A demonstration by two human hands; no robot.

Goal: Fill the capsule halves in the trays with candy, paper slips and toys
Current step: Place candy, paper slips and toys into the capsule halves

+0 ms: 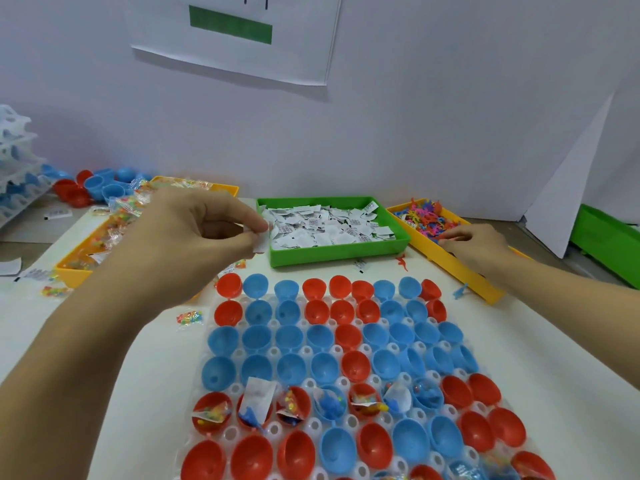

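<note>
Pinching a small white paper slip (260, 241) between thumb and fingers (254, 216), the left hand (194, 233) hovered just beside the green bin (332, 252) of printed slips. The right hand (476, 245) curled its fingers into the yellow bin (460, 271) of rubbery toys. Glossy red and blue capsule halves (325, 367) sat in a clear dimpled tray (273, 429) on the white worktop (561, 382), a near row already filled.

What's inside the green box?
The green tray holds a heap of small white paper slips with black print. The left hand pinches one at its edge. The tray's floor is covered by slips.
</note>
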